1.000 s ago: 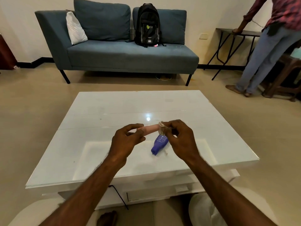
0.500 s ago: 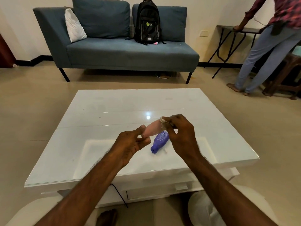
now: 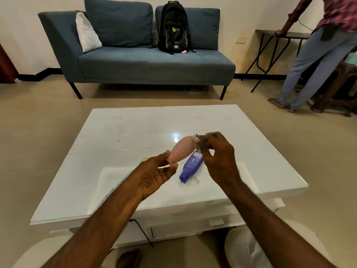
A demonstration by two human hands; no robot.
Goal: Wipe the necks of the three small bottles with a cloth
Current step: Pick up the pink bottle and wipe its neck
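Two bottles visible at frame centre. Pink bottle: smooth, matte, tapered; held above the white table, long axis diagonal, base lower left, neck upper right. Left hand pinches its base with fingertips, palm otherwise open. Right hand is closed around a small pale cloth at the neck. Blue bottle lies on the table, cap end toward lower left.

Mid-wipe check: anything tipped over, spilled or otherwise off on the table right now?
The blue bottle lies on its side on the white table, cap toward the person, not upright. No spill shows around it. The task names three bottles, but only this and the pink bottle, held between the left hand and right hand, are visible.
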